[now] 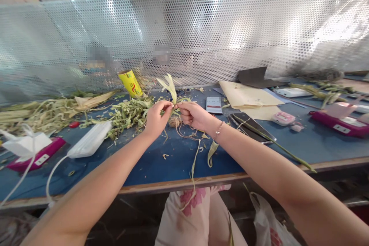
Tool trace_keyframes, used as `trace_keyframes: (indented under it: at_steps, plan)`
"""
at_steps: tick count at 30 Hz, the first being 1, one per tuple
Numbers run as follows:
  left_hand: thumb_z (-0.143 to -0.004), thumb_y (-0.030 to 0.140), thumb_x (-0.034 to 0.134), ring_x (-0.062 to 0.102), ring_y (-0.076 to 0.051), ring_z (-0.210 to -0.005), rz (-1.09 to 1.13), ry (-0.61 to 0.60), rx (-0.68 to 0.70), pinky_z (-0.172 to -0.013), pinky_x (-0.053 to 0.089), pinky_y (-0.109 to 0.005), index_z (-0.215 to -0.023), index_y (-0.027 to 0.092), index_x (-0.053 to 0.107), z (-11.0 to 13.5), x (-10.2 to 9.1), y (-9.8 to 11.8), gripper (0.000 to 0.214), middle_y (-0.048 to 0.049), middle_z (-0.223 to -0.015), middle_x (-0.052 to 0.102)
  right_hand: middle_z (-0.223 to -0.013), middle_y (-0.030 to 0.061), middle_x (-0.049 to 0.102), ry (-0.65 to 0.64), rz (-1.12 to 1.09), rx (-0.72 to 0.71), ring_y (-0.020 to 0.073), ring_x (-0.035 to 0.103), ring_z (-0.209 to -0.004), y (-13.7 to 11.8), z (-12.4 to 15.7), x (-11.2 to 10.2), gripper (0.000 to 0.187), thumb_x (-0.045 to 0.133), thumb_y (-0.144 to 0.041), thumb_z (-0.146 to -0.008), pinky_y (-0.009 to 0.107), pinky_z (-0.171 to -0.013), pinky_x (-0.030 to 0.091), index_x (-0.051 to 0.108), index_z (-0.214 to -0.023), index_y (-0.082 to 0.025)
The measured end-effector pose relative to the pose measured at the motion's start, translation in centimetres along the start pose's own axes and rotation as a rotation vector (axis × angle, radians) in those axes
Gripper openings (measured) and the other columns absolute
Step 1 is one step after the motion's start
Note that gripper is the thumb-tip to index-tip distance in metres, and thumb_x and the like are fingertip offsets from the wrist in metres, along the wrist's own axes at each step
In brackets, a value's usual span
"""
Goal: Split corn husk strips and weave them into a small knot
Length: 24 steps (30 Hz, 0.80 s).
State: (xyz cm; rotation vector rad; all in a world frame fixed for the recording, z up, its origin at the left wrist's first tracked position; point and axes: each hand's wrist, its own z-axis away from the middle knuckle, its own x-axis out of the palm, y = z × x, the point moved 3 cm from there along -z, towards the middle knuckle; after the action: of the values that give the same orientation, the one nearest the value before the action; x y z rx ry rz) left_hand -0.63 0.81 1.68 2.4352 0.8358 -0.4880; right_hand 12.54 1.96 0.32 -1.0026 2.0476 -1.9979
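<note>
My left hand (157,117) and my right hand (193,115) meet over the middle of the blue table (161,161). Both pinch the same small plant (170,88), whose pale green leaves stick up between the fingertips. Its brown root ball (174,122) hangs just below the hands, with thin roots trailing onto the table. A bracelet sits on my right wrist. Loose leaf strips (211,152) lie under my right forearm and droop over the table's front edge.
A heap of green trimmings (127,115) and dry stalks (34,113) covers the left. A yellow roll (131,83), a white face mask (89,144), pink-and-white devices (31,150) (337,123), a phone (252,127), a card (213,105) and brown envelopes (248,96) lie about. A perforated metal screen (184,34) closes the back.
</note>
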Motion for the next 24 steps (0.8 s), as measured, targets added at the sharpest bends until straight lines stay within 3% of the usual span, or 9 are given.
trace_keyframes:
  at_steps: [7,13,19,24]
  plan:
    - [-0.078,0.024,0.05,0.056,-0.011,-0.072,0.153,-0.016,-0.007,-0.063,0.047,-0.025,-0.076,0.017,0.055,-0.1,0.3,-0.3,0.009,-0.0044,-0.085,0.058,-0.04,-0.0124,0.023,0.035,0.074,-0.006,0.0017,0.015,-0.033,-0.1,0.2,0.4,0.01,0.046,-0.021,-0.079,0.016,-0.035,0.01,0.045,-0.069,-0.017]
    - [-0.074,0.038,0.056,0.058,-0.012,-0.066,0.51,-0.137,-0.354,-0.067,0.049,-0.029,-0.077,0.018,0.054,-0.1,1.4,-1.5,0.02,-0.0008,-0.07,0.059,-0.039,-0.0126,0.024,0.093,0.207,-0.06,0.0017,0.016,-0.032,0.2,-0.1,0.4,0.011,0.05,-0.023,-0.077,0.016,-0.034,0.01,0.046,-0.068,-0.018]
    - [-0.062,0.038,0.067,0.056,-0.01,-0.059,0.799,-0.146,-0.641,-0.068,0.05,-0.031,-0.067,0.018,0.054,0.1,2.0,-1.7,0.025,0.0023,-0.062,0.058,-0.041,-0.0107,0.027,0.168,0.448,-0.137,0.0033,0.021,-0.036,0.5,-0.5,-0.1,0.011,0.048,-0.022,-0.076,0.018,-0.038,0.016,0.048,-0.066,-0.018]
    - [-0.057,0.034,0.07,0.055,-0.01,-0.058,0.867,-0.106,-0.7,-0.064,0.048,-0.028,-0.064,0.017,0.053,0.1,2.0,-1.8,0.025,0.0014,-0.061,0.058,-0.056,-0.0054,0.044,0.221,0.771,-0.347,0.007,0.036,-0.05,0.1,-0.7,-0.8,0.01,0.046,-0.024,-0.076,0.02,-0.051,0.028,0.053,-0.07,-0.018]
